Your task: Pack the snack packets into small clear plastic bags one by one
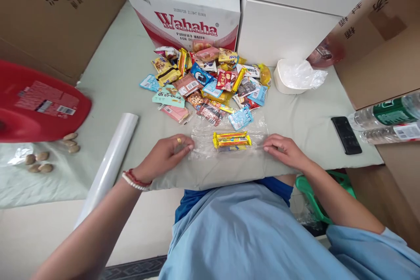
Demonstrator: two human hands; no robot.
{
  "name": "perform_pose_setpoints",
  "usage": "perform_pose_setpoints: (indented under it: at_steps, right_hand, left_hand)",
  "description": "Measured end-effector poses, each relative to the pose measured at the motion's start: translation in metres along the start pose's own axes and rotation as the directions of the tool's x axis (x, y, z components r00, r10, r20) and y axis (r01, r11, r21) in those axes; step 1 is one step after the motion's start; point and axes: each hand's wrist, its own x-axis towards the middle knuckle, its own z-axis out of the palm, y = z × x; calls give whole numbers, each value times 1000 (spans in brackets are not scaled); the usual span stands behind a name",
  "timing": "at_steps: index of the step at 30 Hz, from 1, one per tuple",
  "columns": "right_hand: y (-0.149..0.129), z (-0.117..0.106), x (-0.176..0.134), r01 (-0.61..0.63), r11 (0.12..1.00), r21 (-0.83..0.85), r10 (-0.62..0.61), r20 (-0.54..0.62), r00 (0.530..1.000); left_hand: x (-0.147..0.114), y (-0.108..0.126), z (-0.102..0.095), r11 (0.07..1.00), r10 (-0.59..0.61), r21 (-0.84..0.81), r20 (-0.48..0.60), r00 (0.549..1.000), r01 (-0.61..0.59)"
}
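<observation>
A sheet of clear plastic film (203, 151) lies spread on the cloth-covered table near its front edge. In its middle sit a few yellow-wrapped snack bars (231, 139), side by side. My left hand (167, 153) is closed, with thumb and fingertips pinching the film's left edge. At the opposite edge my right hand (285, 151) pinches the film in the same way. Just behind the film is a heap of small packaged snacks (210, 81) in many colours, with a light-blue packet (241, 118) at the front touching the film's far side.
A long pale roll (110, 157) lies left of my arm, near a red container (42, 103) and several brown oval pieces (42, 155). Behind the snacks stands a Wahaha carton (190, 17). To the right are a white tub (288, 79), a phone (346, 135) and plastic bottles (390, 113).
</observation>
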Motion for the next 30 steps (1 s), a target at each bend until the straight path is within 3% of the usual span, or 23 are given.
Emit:
perform_pose_setpoints:
  at_steps: [3,8,12,15,18,19,20,22,26,30]
  right_hand:
    - [9,-6,21,-110,993,-38,108,-60,992]
    - [28,0,40,-325,943,-69,318,-100,943]
    - [27,0,48,-400,852,-339,352,-194,916]
    - [16,-6,65,-342,815,-467,221,-295,930]
    - [5,-7,97,-167,862,-479,56,-238,970]
    - [2,-5,110,-112,871,-478,17,-199,980]
    - [-1,-2,122,-74,874,-480,-6,-162,987]
    - [-5,6,147,-61,869,-492,8,-110,994]
    - [-8,18,181,-95,864,-494,118,16,993]
    - [-18,12,182,60,915,-399,-14,115,993]
  left_hand:
    - [33,-3,-2,999,-19,33,-50,999,20]
    - [71,-17,14,981,-62,176,-103,993,80]
    - [80,-23,14,957,-20,276,-231,973,85]
    - [69,-9,4,934,49,338,-444,895,116]
    - [45,25,7,895,201,427,-646,737,131]
    - [38,39,13,889,250,448,-648,720,94]
    - [31,52,22,889,294,458,-614,733,27]
    - [25,75,46,873,356,475,-466,810,-110]
    - [37,87,86,830,159,557,-179,971,-33]
    - [50,79,96,816,-12,578,-27,1000,25]
